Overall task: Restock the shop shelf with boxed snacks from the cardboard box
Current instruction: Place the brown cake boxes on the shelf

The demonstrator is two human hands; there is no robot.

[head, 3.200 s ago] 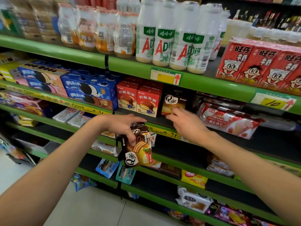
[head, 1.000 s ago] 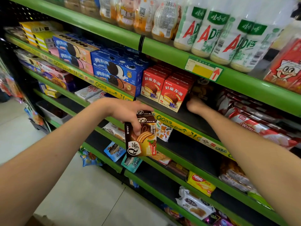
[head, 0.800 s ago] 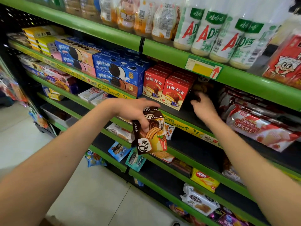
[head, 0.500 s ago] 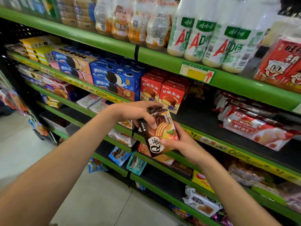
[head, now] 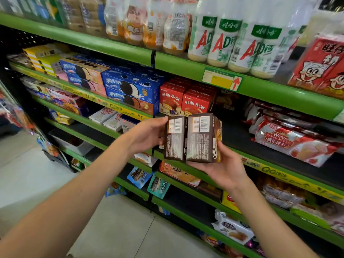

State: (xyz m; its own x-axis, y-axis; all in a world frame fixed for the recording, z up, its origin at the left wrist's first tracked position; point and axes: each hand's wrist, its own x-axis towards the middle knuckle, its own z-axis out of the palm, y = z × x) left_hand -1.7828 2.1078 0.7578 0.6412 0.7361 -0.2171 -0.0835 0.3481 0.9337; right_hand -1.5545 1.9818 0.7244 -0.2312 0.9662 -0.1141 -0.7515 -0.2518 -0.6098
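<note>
Two brown snack boxes stand side by side between my hands, their barcode sides facing me, in front of the second green shelf. My left hand grips the left box from the left, fingers behind it. My right hand cups the right box from below and the right, thumb against its side. A dim brown box of the same kind sits deep on that shelf, right of the red pie boxes. The cardboard box is out of view.
Blue cookie boxes stand left of the red ones. Wafer packs lie to the right on the shelf. White AD bottles and red milk cartons fill the top shelf. Lower shelves hold packets; pale floor tiles below.
My right hand left the back of the shelf and came to the boxes in my left hand. Both hands turned the boxes upright so their barcode sides face me, and lifted them.
</note>
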